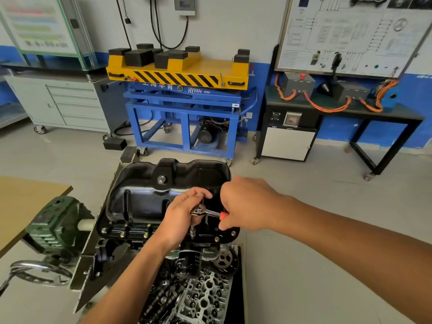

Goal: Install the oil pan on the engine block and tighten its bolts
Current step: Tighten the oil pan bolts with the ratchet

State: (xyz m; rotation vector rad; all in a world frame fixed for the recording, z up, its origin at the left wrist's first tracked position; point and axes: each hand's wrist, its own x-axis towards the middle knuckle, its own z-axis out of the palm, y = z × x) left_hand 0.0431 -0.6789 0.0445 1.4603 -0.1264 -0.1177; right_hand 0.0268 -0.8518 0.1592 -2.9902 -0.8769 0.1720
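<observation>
At far left, the desk (pixel 25 202) edge and a green gearbox (pixel 53 225) sit beside the engine (pixel 203 298). The black pan (pixel 145 195) is seated on top of the upturned engine, its flange towards the camera. Bolts (pixel 122 234) show along the near-left rim, apparently run in (how tight, no one can tell by looking).

Next comes the left hand (pixel 180 218), fingers curled over the head of the ratchet (pixel 209 213); it steadies the tool above the socket (pixel 192 232), which stands on a bolt at the near rim, just above the filter (pixel 188 263). The right hand (pixel 247 204) is wrapped round the red grip at the handle's end.

The step in hand looks to be tightening that near-rim bolt. To do it well:

- Press down through the left hand so the socket stays square on the bolt head and does not ride off.
- Pull the handle in a smooth arc with the right, no jerks; a thin flange and small threads forgive little.
- Snug every bolt lightly first; then go round again, working outward from the middle and crosswise, so the pan pulls down evenly on its seal.
- The hands hide part of the right rim, so check any bolts there too.
</observation>
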